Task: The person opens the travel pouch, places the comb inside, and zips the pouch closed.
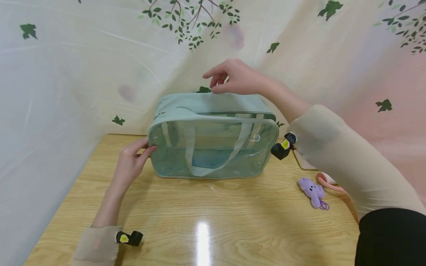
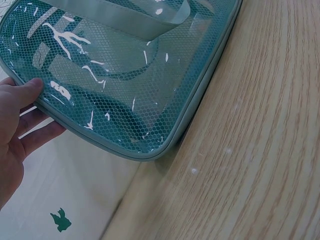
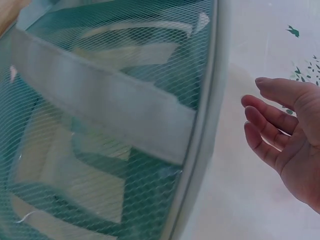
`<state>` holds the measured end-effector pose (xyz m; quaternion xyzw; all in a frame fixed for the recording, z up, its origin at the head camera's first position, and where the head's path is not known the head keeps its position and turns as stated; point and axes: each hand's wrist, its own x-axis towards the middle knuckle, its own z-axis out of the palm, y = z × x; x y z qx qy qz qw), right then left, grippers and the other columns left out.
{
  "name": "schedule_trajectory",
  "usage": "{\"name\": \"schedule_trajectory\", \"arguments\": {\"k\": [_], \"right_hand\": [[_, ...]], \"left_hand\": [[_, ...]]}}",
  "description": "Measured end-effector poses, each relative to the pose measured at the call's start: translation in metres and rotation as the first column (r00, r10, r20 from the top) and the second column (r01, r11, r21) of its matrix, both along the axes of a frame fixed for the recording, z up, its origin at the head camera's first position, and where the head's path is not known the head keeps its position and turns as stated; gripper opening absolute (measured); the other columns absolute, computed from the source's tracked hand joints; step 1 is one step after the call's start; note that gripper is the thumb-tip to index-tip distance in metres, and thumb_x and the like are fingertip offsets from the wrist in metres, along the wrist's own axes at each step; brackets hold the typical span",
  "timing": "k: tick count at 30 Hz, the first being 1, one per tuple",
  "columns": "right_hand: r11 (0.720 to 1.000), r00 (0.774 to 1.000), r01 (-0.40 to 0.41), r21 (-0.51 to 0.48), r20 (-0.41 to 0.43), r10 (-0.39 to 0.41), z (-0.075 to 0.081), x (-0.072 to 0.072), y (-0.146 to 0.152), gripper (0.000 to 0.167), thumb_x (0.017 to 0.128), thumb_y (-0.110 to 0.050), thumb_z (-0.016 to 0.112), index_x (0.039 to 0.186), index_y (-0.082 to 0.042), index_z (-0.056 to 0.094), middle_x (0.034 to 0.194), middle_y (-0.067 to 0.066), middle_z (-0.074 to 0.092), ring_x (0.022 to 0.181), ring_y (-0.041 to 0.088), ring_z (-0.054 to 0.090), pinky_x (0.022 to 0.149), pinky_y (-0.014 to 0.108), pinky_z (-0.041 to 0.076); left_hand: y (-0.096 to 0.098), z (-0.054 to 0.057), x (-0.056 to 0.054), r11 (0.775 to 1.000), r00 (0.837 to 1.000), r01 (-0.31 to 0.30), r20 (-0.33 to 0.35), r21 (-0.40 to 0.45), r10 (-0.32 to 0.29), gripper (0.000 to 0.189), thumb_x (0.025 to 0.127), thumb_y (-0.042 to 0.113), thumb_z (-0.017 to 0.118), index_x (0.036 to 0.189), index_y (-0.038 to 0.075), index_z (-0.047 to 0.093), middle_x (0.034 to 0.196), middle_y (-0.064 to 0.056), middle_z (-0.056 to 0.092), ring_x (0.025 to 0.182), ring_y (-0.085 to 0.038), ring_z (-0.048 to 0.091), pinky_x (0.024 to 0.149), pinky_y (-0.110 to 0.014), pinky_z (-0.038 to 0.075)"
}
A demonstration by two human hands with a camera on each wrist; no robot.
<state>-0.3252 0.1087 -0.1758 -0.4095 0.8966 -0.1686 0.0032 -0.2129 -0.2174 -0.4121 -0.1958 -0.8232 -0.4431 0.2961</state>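
Observation:
A pale green see-through zip bag [image 1: 213, 162] stands upright on the wooden table, its handle strap [image 1: 189, 147] hanging down the front. My left hand [image 1: 128, 166] pinches the bag's left edge. In the left wrist view the thumb [image 2: 31, 90] lies on the clear front panel and the fingers reach behind the rim. Over the bag's top, my right hand [image 1: 237, 77] hovers with bent, relaxed fingers and holds nothing. The right wrist view shows the same hand [image 3: 292, 130] apart from the bag's edge. The zip opening along the top shows a gap at the front.
A purple plush keychain [image 1: 312, 190] lies on the table [image 1: 166, 229] at the right. Beside it is a pink-and-white object [image 1: 327, 179], partly behind the right sleeve. A pale flat object [image 1: 304, 160] shows under that forearm. Leaf-printed cloth [image 1: 100, 55] hangs behind the table.

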Motion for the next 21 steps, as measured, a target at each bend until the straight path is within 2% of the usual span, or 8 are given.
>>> {"name": "schedule_trajectory", "arguments": {"k": [12,21], "right_hand": [[1.0,1.0,-0.009,0.027,0.025,0.008,0.02,-0.009,-0.037,0.043,0.102,-0.02,0.061,0.143,-0.011,0.061,0.117,0.003,0.074,0.108,0.013,0.066,0.095,0.026,0.052],[0.995,0.999,-0.045,0.092,0.005,0.045,0.019,-0.014,-0.07,0.041,0.1,-0.021,0.063,0.139,-0.01,0.064,0.122,0.004,0.073,0.111,0.013,0.064,0.101,0.028,0.052]], "left_hand": [[0.001,0.0,0.001,1.0,1.0,0.003,0.007,0.008,-0.003,0.019,0.092,-0.005,0.071,0.109,0.003,0.076,0.101,-0.014,0.077,0.094,0.013,0.06,0.069,-0.002,0.054],[0.001,0.0,0.001,1.0,1.0,0.006,0.006,0.015,-0.006,0.021,0.092,-0.006,0.071,0.11,0.003,0.076,0.102,-0.015,0.077,0.095,0.014,0.06,0.069,-0.003,0.054]]}}
